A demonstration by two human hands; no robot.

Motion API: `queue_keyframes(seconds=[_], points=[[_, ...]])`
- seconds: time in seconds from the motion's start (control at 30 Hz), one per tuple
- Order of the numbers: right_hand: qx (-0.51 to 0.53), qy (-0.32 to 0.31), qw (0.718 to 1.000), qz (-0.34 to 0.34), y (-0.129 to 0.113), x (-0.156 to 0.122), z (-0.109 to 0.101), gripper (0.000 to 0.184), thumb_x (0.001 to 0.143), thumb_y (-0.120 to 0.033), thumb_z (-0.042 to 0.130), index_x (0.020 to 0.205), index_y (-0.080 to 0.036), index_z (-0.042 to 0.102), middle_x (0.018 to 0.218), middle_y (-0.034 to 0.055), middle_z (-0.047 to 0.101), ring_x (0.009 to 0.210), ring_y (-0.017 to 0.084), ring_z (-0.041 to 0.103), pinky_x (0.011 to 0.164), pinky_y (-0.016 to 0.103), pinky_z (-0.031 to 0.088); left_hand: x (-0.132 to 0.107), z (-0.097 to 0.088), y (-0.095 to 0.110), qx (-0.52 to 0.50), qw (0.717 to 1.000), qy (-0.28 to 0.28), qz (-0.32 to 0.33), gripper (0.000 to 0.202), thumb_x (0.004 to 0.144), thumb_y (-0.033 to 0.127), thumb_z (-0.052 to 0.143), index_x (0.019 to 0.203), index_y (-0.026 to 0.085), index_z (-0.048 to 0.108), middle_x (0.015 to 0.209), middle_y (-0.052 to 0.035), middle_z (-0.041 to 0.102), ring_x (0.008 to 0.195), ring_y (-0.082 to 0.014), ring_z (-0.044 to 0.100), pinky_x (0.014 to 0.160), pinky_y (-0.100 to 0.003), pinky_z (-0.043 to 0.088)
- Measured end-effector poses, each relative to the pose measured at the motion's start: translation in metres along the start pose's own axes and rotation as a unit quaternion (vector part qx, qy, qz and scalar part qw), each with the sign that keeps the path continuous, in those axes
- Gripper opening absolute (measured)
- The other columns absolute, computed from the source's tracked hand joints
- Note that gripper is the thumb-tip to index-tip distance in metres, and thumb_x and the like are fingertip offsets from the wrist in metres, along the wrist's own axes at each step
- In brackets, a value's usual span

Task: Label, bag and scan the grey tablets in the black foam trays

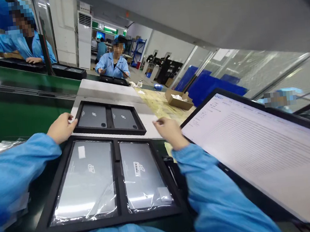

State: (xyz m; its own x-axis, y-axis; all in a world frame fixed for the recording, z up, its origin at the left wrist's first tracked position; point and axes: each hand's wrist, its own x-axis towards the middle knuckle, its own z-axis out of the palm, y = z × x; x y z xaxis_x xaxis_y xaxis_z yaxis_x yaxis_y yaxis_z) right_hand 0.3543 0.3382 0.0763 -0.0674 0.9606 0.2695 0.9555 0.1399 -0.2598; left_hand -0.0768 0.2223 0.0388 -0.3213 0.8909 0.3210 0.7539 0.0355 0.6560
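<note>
A black foam tray (pixel 122 219) lies right in front of me with two grey tablets face down in clear film, one on the left (pixel 85 178) and one on the right (pixel 141 176). Beyond it sits a second black tray (pixel 109 130) with two more tablets. My left hand (pixel 61 127) rests at the far tray's left corner, fingers curled against its edge. My right hand (pixel 167 129) hovers by the far tray's right end, fingers pinched together; what they hold, if anything, is too small to make out.
A lit monitor (pixel 263 149) stands tilted at my right. A green conveyor belt (pixel 18 104) runs along the left. An open cardboard box (pixel 178 99) sits on the bench beyond. Two people in blue coats work at further stations, with black trays before them.
</note>
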Motion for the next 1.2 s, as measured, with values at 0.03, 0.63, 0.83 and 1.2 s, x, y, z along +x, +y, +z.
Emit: queue_keyframes(seconds=[0.03,0.63,0.83,1.2], points=[[-0.046,0.001,0.999,0.015,0.018,-0.017,-0.018,0.039,0.097,-0.050,0.057,0.100,-0.016,0.075,0.096,0.0144,0.077,0.098,0.030,0.071,0.080,0.034,0.048,-0.007,-0.002,-0.007,0.019,0.999,-0.027,-0.028,0.048,0.082,0.060,0.062,0.100,0.016,0.068,0.101,-0.0126,0.071,0.096,-0.0322,0.068,0.092,-0.044,0.054],[0.296,-0.201,0.878,0.318,0.051,-0.120,0.009,0.016,0.084,-0.010,0.067,0.070,-0.016,0.063,0.056,0.0017,0.064,0.048,0.014,0.059,0.048,0.023,0.050,-0.071,0.019,-0.018,-0.309,0.928,-0.042,-0.201,0.053,0.065,0.031,0.083,0.113,0.017,0.065,0.110,-0.0116,0.070,0.096,-0.0277,0.068,0.082,-0.039,0.059],[0.222,-0.194,0.905,0.306,0.049,-0.119,0.001,0.018,0.086,-0.014,0.070,0.070,-0.017,0.063,0.062,0.0052,0.068,0.056,0.016,0.064,0.056,0.026,0.055,-0.099,-0.002,0.005,-0.056,0.983,-0.147,0.098,0.058,0.078,0.051,0.074,0.127,0.019,0.068,0.126,-0.0117,0.070,0.120,-0.0311,0.064,0.111,-0.043,0.047],[-0.020,-0.012,0.999,-0.041,0.007,-0.124,-0.036,0.029,0.085,-0.044,0.071,0.096,-0.017,0.074,0.090,0.0122,0.077,0.088,0.029,0.072,0.081,0.041,0.056,-0.142,0.003,0.022,0.152,0.887,-0.357,0.248,0.077,0.083,0.058,0.075,0.148,0.020,0.058,0.160,-0.0149,0.042,0.151,-0.0337,0.038,0.122,-0.045,0.034]])
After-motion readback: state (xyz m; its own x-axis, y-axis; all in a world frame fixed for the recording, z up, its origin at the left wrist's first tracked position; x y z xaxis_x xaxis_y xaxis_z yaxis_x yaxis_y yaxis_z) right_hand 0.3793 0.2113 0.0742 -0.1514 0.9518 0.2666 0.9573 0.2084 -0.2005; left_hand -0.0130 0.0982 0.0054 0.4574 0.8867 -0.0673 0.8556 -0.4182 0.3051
